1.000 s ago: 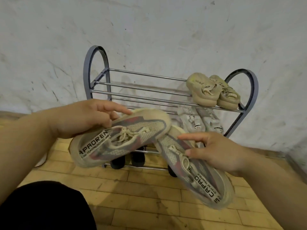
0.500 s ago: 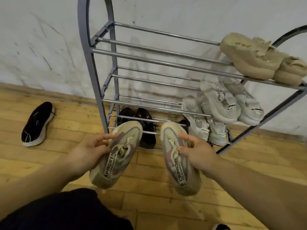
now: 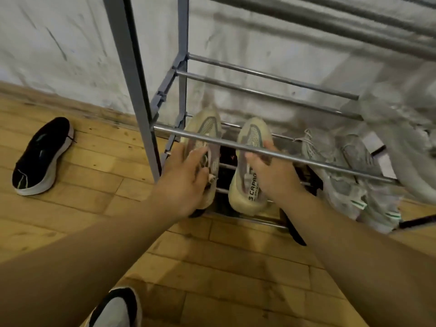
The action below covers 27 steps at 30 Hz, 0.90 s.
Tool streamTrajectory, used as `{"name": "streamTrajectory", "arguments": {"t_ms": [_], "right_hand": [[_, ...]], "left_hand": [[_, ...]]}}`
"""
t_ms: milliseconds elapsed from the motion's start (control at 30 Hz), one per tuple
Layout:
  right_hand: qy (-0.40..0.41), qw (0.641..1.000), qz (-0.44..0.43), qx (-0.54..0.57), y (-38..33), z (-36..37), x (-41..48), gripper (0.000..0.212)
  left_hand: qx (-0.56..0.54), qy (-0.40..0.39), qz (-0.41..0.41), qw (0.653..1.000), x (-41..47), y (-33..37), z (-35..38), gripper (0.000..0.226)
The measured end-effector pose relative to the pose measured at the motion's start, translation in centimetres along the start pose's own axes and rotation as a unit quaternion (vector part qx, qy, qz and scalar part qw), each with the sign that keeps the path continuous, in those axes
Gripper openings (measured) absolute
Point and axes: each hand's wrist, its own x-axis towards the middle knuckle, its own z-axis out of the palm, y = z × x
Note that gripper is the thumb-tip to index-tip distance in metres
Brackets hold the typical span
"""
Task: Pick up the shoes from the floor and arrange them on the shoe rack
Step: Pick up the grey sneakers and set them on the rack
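Wooden floor point(image 3: 94, 180) and a scuffed whitish wall are recorded as the setting, with the grey metal shoe rack point(image 3: 139, 90) stood against the wall. Compared with half a second ago, the pair of beige mesh sneakers has been carried from in front of the rack into its left end. The left sneaker point(image 3: 205, 126) and the right sneaker point(image 3: 245, 197) are now seen side by side, toes to the wall, passed under a front rail and apparently laid on a lower tier, above dark shoes point(image 3: 225, 171) on the tier beneath. Placement of this pair is judged nearly done, with only the release left. The left hand point(image 3: 186, 182) is reached forward, fingers curled over the left sneaker's laces. The right hand point(image 3: 271, 175) is clasped round the right sneaker's collar. Pale grey sneakers point(image 3: 342, 182) are noted just beside, to the right. One black shoe point(image 3: 42, 156) is left on the floor, well apart from the rack.
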Motion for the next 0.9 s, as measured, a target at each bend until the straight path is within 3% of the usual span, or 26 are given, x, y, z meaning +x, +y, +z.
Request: {"name": "streamTrajectory", "arguments": {"t_ms": [100, 167, 233, 333, 467, 633, 700, 800, 833, 900], "right_hand": [[-0.011, 0.994, -0.077, -0.077, 0.1, -0.3, -3.1, 0.089], [-0.042, 0.982, -0.115, -0.144, 0.8, -0.2, -4.8, 0.097], [-0.056, 0.972, -0.134, -0.186, 1.3, 0.2, -5.6, 0.105], [-0.041, 0.981, -0.126, -0.144, 1.0, 0.9, -5.6, 0.105], [-0.01, 0.978, -0.19, -0.089, -0.1, 1.9, -4.6, 0.091], [-0.054, 0.969, -0.216, -0.112, -1.0, 2.7, -4.3, 0.089], [-0.02, 0.969, -0.222, -0.109, 0.1, 2.5, -5.6, 0.083], [0.08, 0.959, -0.257, -0.089, 3.3, 3.4, -9.3, 0.051], [0.071, 0.963, -0.242, -0.101, 4.7, 4.1, -10.9, 0.043], [-0.045, 0.98, -0.14, -0.137, 7.7, 5.8, -13.4, 0.044]], "left_hand": [[0.001, -0.035, 0.051, 0.998, -2.0, -1.7, -0.4, 0.065], [0.073, -0.066, 0.069, 0.993, -2.0, -2.6, -0.5, 0.079], [0.095, -0.074, 0.077, 0.99, -1.8, -2.4, -0.4, 0.079], [0.074, -0.048, 0.067, 0.994, -1.6, -2.0, -0.2, 0.067], [0.062, 0.011, 0.051, 0.997, -1.1, -2.3, -0.3, 0.061], [0.043, 0.017, 0.039, 0.998, -0.7, -2.3, 0.1, 0.067], [0.033, 0.013, 0.06, 0.998, -1.8, -2.5, -0.4, 0.069], [0.04, 0.059, 0.114, 0.991, -5.0, -4.0, -0.7, 0.062], [0.043, 0.07, 0.121, 0.989, -6.3, -5.0, -0.2, 0.06], [0.067, 0.042, 0.107, 0.991, -8.3, -7.2, 1.3, 0.058]]}}
